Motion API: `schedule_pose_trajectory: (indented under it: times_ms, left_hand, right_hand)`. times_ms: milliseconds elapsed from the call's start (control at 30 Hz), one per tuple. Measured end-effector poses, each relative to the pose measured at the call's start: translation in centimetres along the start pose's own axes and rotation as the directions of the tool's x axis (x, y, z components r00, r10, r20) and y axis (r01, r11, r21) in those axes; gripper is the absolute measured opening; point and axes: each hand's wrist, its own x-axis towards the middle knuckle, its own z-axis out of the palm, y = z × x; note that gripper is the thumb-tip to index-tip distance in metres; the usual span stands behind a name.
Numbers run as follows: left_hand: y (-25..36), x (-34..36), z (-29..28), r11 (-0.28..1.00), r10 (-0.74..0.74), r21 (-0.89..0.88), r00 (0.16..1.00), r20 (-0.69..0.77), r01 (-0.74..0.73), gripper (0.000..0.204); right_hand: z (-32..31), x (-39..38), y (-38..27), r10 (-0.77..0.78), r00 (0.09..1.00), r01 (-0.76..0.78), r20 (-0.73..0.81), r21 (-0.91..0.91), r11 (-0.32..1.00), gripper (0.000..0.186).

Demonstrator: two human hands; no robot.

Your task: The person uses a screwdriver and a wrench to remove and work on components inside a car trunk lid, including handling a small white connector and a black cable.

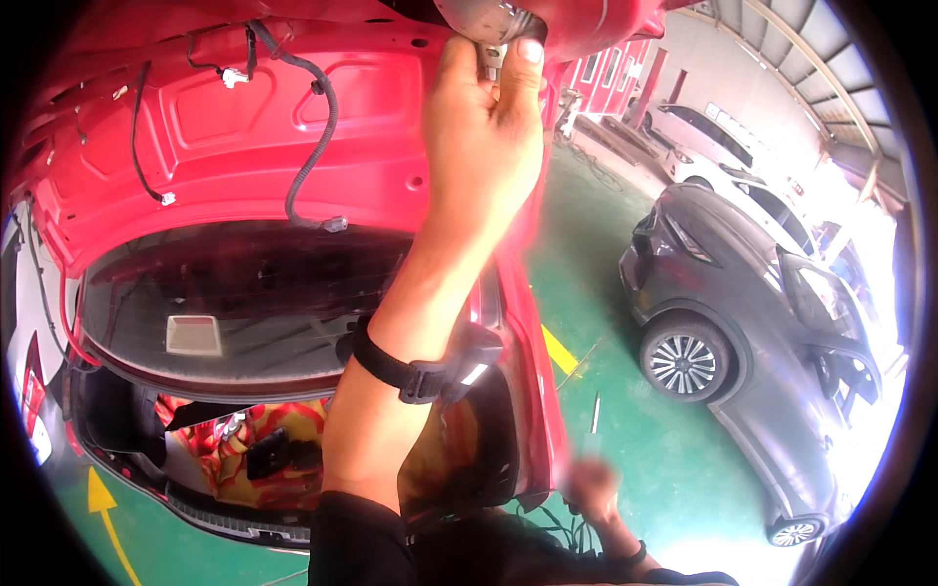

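My left hand [484,146] reaches up to the raised red tailgate [366,117], its fingers closed on a small metal fitting [493,63] under a rounded part [484,20] at the top edge. A black strap device [410,376] is on that forearm. Low on the right, beside the tailgate's edge, my right hand [596,488] grips a screwdriver [595,418], blade pointing up; its handle is blurred. Loose dark wiring harnesses [318,156] with connectors hang from the tailgate's panel.
Below the rear window [195,273], the open trunk [137,439] holds red-and-yellow patterned fabric [205,459] and dark objects. A dark grey car [733,303] stands at the right on a green floor [576,293], with white cars [708,137] behind. Yellow markings [557,347] are on the floor.
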Motion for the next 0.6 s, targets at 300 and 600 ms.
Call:
schedule_pose_trajectory:
  times_ms: [300, 600]
  left_hand:
    - [-0.5, 0.8, -0.6, 0.902, 0.231, 0.376, 0.973, -0.009, -0.211, 0.036]
    - [-0.7, 0.8, -0.8, 0.997, 0.071, 0.018, 0.996, 0.045, -0.072, 0.033]
  right_hand:
    - [-0.2, 2.3, -0.4, -0.256, 0.966, 0.26, 0.047, -0.184, 0.948, 0.014]
    - [1.0, 4.7, -1.2, -0.355, 0.932, 0.356, 0.069, -0.347, 0.868, 0.013]
